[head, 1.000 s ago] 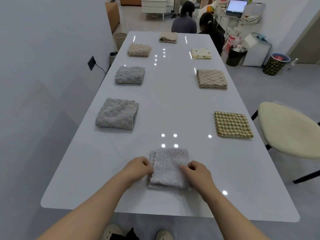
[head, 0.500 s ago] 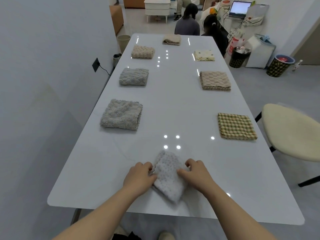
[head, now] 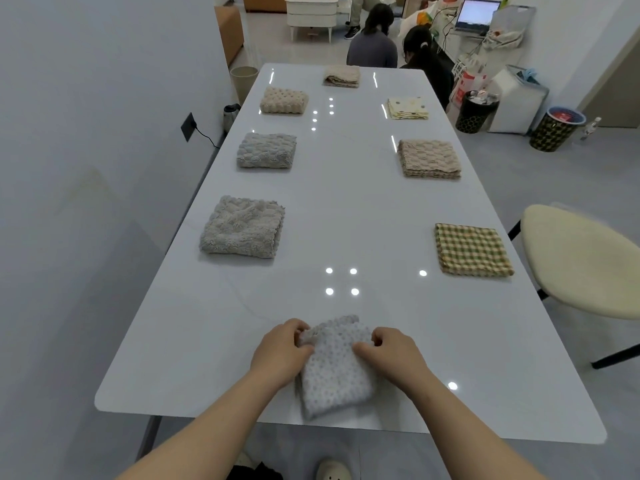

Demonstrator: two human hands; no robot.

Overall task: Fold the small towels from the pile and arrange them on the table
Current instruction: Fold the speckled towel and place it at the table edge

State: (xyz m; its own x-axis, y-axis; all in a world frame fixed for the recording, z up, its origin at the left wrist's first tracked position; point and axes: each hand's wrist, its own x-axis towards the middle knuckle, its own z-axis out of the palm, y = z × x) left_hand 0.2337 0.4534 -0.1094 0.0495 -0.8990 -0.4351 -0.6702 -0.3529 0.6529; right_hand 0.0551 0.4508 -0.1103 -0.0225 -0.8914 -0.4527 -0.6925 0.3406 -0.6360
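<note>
Both hands hold one small towel. The left hand [head: 280,351] pinches the towel's top left edge with curled fingers, and the right hand [head: 394,355] pinches the top right edge the same way. It is a pale grey fluffy towel with little dots [head: 336,379]. It sits at the near end of the long shiny white table [head: 346,220], in the middle, turned a bit crooked, with its low end close to the table's near edge.

Seven more towels lie folded on the table, all well apart from each other. Down the left side are a big grey fuzzy towel [head: 242,228], then a grey bumpy towel [head: 266,150], then a beige bumpy towel [head: 284,100]. Down the right side are a green and yellow checked cloth [head: 472,249], then a tan woven towel [head: 429,158], then a cream cloth with dark spots [head: 408,108]. At the far end, in the middle, lies a beige folded towel [head: 342,76].

Beside the table on the right stands a chair with a round cream seat [head: 581,261]. Past the far end two people with dark hair [head: 372,43] sit low, and near them on the right stand two dark round bins [head: 476,110] — one close to the table, one farther off. An open laptop [head: 478,15] glows at the back.
</note>
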